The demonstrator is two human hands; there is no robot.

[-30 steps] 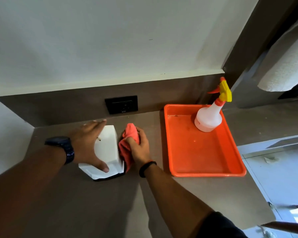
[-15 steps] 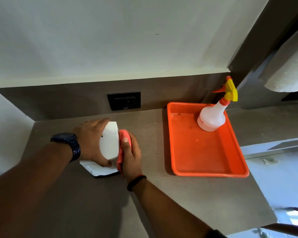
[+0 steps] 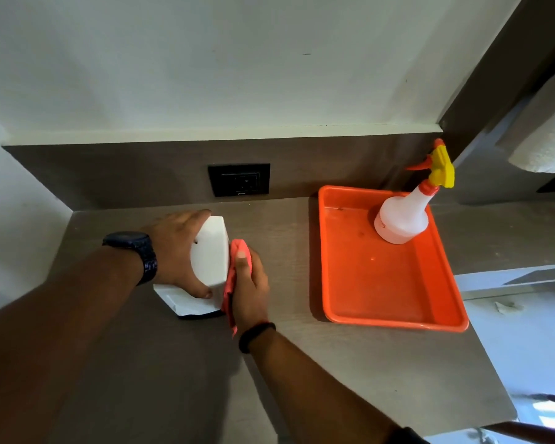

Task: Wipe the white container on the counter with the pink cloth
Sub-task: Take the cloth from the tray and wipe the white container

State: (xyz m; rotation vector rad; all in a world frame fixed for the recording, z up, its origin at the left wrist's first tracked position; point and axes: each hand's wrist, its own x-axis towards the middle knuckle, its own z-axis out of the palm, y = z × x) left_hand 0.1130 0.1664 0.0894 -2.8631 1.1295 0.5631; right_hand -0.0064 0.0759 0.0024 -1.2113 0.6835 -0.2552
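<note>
A white box-shaped container (image 3: 210, 251) stands on the brown counter (image 3: 302, 363), left of centre. My left hand (image 3: 177, 251) grips it from the left side, thumb on its near face and fingers over its far top edge. My right hand (image 3: 249, 286) presses a pink cloth (image 3: 234, 267) flat against the container's right side; the cloth hangs down below my palm. The container's white base with a dark rim (image 3: 186, 304) sticks out toward me.
An orange tray (image 3: 382, 299) lies to the right, holding a white spray bottle (image 3: 402, 216) with a yellow and orange trigger. A black wall socket (image 3: 239, 180) sits on the backsplash. A paper towel roll (image 3: 545, 149) hangs at the upper right. The counter's edge runs along the right.
My right hand has flattened the cloth against the container's right side and slid along it toward me. My left hand has kept its grip on the container.
</note>
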